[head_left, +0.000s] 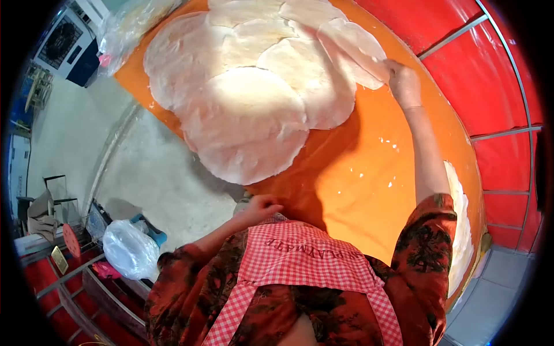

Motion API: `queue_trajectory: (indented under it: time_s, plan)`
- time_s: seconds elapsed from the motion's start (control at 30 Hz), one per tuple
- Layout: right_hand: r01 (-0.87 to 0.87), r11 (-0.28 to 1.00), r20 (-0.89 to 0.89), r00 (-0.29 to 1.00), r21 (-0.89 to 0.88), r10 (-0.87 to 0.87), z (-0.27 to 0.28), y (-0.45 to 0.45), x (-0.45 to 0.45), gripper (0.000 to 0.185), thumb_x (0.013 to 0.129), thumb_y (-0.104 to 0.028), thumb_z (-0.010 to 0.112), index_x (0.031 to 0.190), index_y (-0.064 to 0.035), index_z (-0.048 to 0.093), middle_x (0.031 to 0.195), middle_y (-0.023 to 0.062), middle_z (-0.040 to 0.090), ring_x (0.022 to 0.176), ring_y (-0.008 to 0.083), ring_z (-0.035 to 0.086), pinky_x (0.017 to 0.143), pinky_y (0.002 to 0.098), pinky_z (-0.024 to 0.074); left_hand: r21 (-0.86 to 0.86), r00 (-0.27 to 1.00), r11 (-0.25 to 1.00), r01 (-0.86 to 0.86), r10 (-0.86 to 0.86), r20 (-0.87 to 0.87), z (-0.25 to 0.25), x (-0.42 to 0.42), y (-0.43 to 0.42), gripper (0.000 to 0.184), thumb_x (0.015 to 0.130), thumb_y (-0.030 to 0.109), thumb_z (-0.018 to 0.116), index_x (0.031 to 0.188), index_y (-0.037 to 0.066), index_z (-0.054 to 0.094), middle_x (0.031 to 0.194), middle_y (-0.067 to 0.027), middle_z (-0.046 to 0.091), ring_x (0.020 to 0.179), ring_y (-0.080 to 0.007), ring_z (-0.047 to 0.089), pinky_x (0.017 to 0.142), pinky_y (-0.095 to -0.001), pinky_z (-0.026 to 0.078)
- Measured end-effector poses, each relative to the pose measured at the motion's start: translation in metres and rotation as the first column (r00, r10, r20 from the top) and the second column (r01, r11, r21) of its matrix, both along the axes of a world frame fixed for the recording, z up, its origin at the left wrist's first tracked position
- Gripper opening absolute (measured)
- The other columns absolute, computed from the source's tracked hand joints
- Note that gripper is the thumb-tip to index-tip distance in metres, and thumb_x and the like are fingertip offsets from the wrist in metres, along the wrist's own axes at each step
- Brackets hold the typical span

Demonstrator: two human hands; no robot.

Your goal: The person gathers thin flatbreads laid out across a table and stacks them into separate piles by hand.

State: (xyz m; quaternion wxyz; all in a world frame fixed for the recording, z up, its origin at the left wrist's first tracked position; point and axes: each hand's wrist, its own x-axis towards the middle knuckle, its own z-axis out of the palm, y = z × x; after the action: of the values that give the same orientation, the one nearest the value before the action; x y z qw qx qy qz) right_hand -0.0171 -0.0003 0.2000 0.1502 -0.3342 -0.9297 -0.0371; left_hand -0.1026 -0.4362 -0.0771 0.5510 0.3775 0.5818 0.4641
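Note:
Several thin, round, pale sheets overlap on an orange surface. With its fingers closed on the edge of one pale sheet at the upper right of the pile, my right hand is at the end of an outstretched arm. My left hand is near my apron, just below the lowest sheet, its fingers bent together; whether it holds anything is hidden. Small white crumbs lie scattered on the orange surface between the pile and my right forearm.
Another stack of pale sheets lies along the right edge. Clear plastic rests at the upper left corner. Red panels with metal bars stand at the right. A filled plastic bag and a dark rack are at the lower left.

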Motion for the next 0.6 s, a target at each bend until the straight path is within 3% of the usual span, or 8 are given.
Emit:
queue_trajectory:
  time_s: [0.13, 0.2, 0.23, 0.27, 0.3, 0.37, 0.43, 0.6]
  plan:
    - [-0.309, 0.949, -0.228, 0.922, 0.06, 0.314, 0.03, -0.136, -0.05, 0.025, 0.087, -0.011, 0.054, 0.109, -0.0086, 0.066, 0.102, 0.0147, 0.066, 0.081, 0.0285, 0.066, 0.068, 0.0367, 0.0515, -0.348, 0.668, 0.732, -0.585, 0.679, 0.306, -0.014, -0.064, -0.068, 0.028, 0.086, 0.017, 0.06, 0.11, 0.006, 0.05, 0.091, -0.0047, 0.058, 0.084, -0.0163, 0.059, 0.075, -0.0338, 0.05]
    - [-0.314, 0.948, -0.087, 0.944, 0.046, 0.317, -0.01, -0.198, -0.071, 0.028, 0.08, -0.01, 0.06, 0.108, -0.0049, 0.063, 0.092, 0.014, 0.065, 0.07, 0.0251, 0.062, 0.064, 0.0367, 0.0509, -0.34, 0.474, 0.616, -0.711, 0.776, 0.416, -0.004, -0.09, -0.067, 0.034, 0.088, 0.02, 0.06, 0.115, 0.008, 0.043, 0.095, -0.006, 0.054, 0.088, -0.0177, 0.056, 0.074, -0.0367, 0.051]
    - [-0.325, 0.891, 0.056, 0.944, 0.317, 0.324, -0.077, -0.203, -0.079, 0.027, 0.076, -0.009, 0.06, 0.102, -0.0013, 0.063, 0.084, 0.0141, 0.063, 0.065, 0.0237, 0.06, 0.061, 0.0378, 0.0502, -0.337, 0.419, 0.601, -0.725, 0.772, 0.478, 0.0, -0.102, -0.063, 0.032, 0.088, 0.019, 0.06, 0.114, 0.008, 0.044, 0.094, -0.006, 0.054, 0.086, -0.0177, 0.056, 0.074, -0.0365, 0.051]
    - [-0.391, 0.919, -0.052, 0.92, -0.045, 0.389, -0.123, -0.228, -0.086, 0.031, 0.073, -0.008, 0.059, 0.102, 0.0008, 0.062, 0.085, 0.0152, 0.063, 0.069, 0.0257, 0.061, 0.061, 0.0381, 0.0506, -0.334, 0.363, 0.588, -0.737, 0.761, 0.538, 0.005, -0.111, -0.056, 0.03, 0.089, 0.019, 0.059, 0.113, 0.008, 0.044, 0.094, -0.0061, 0.054, 0.085, -0.0176, 0.056, 0.074, -0.0364, 0.051]
    - [-0.496, 0.868, -0.171, 0.857, -0.02, 0.486, -0.143, -0.253, -0.09, 0.024, 0.074, -0.009, 0.058, 0.097, -0.0023, 0.063, 0.084, 0.0127, 0.062, 0.072, 0.0272, 0.061, 0.061, 0.0388, 0.0502, -0.33, 0.307, 0.576, -0.748, 0.741, 0.597, 0.009, -0.118, -0.051, 0.029, 0.089, 0.018, 0.058, 0.112, 0.008, 0.045, 0.093, -0.0061, 0.054, 0.083, -0.0176, 0.056, 0.073, -0.0362, 0.051]
    - [-0.536, 0.81, -0.1, 0.843, -0.238, 0.528, -0.183, -0.287, -0.1, 0.013, 0.075, -0.012, 0.059, 0.087, -0.0051, 0.061, 0.082, 0.0115, 0.061, 0.074, 0.0294, 0.061, 0.063, 0.0382, 0.0501, -0.318, 0.327, 0.584, -0.747, 0.739, 0.588, -0.005, -0.124, -0.047, 0.015, 0.088, 0.013, 0.056, 0.101, 0.007, 0.051, 0.083, -0.0056, 0.056, 0.073, -0.0172, 0.056, 0.07, -0.0329, 0.051]
    - [-0.576, 0.797, -0.153, 0.817, -0.183, 0.556, -0.217, -0.293, -0.097, 0.013, 0.077, -0.019, 0.06, 0.082, -0.0063, 0.058, 0.08, 0.0109, 0.061, 0.073, 0.0296, 0.06, 0.063, 0.0392, 0.0495, -0.232, 0.415, 0.66, -0.715, 0.667, 0.619, -0.014, -0.125, -0.045, 0.008, 0.087, 0.011, 0.055, 0.094, 0.007, 0.054, 0.078, -0.0047, 0.057, 0.067, -0.0162, 0.055, 0.068, -0.0312, 0.051]
    - [-0.473, 0.811, -0.084, 0.876, -0.345, 0.475, -0.188, -0.283, -0.099, 0.021, 0.081, -0.028, 0.06, 0.079, -0.007, 0.058, 0.081, 0.009, 0.061, 0.079, 0.0275, 0.059, 0.065, 0.0418, 0.0489, -0.328, 0.427, 0.649, -0.687, 0.725, 0.54, 0.044, -0.12, -0.038, 0.008, 0.088, 0.011, 0.055, 0.093, 0.005, 0.057, 0.079, -0.0032, 0.06, 0.07, -0.0141, 0.058, 0.067, -0.0299, 0.052]
